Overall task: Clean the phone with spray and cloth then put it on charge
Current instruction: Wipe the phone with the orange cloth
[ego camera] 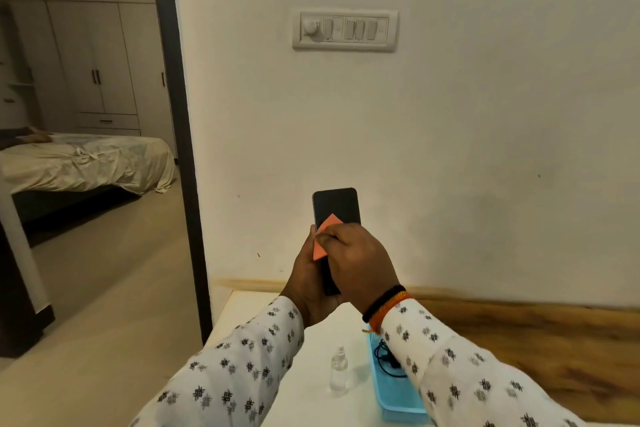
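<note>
A black phone (336, 204) is held upright in front of the wall, screen toward me. My left hand (306, 279) grips its lower half from the left side. My right hand (360, 262) presses a small orange cloth (323, 236) against the lower part of the screen, fingers curled over the cloth. A small clear spray bottle (338, 369) stands upright on the white table (249, 308) below my hands. A black charging cable (386, 357) lies coiled in a blue tray (398, 399), partly hidden by my right sleeve.
A switch panel (345, 30) is on the white wall above. A wooden surface (540, 350) runs to the right of the tray. An open doorway on the left shows a bed (86, 163) and cupboards (93, 55).
</note>
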Action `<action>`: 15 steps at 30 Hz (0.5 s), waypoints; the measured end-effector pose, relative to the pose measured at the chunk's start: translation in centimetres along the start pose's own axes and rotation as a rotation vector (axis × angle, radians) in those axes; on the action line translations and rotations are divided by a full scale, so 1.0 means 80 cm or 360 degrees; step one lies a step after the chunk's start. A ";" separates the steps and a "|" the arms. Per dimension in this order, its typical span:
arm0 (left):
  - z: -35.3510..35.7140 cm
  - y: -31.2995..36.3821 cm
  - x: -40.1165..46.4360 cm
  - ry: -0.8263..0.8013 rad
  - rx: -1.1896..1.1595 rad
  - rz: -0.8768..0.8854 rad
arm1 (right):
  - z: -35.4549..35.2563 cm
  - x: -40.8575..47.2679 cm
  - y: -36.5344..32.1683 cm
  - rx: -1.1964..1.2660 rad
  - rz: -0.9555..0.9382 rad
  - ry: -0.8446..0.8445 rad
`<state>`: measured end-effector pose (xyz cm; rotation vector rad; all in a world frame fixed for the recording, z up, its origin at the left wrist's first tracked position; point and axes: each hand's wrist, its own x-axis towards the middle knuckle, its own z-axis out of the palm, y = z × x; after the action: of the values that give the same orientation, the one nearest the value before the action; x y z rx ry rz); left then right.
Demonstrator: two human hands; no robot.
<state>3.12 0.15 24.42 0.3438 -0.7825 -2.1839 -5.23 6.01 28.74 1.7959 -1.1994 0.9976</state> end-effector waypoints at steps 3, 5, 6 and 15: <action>-0.002 -0.003 0.005 -0.0007 0.0151 0.0012 | -0.003 0.021 0.007 0.0019 0.0072 -0.0020; -0.004 -0.005 0.006 -0.0016 0.0202 0.0022 | -0.005 0.035 0.011 0.0022 0.0088 -0.0053; -0.005 -0.005 0.006 -0.0020 0.0226 0.0030 | -0.006 0.040 0.012 0.0022 0.0083 -0.0071; -0.003 0.012 0.000 -0.0017 0.0123 0.0063 | -0.003 -0.001 -0.004 0.0024 -0.0017 -0.0158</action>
<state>3.80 -0.49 24.84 0.3527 -0.8738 -2.1241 -4.96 6.32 28.69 1.8805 -1.2443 0.9228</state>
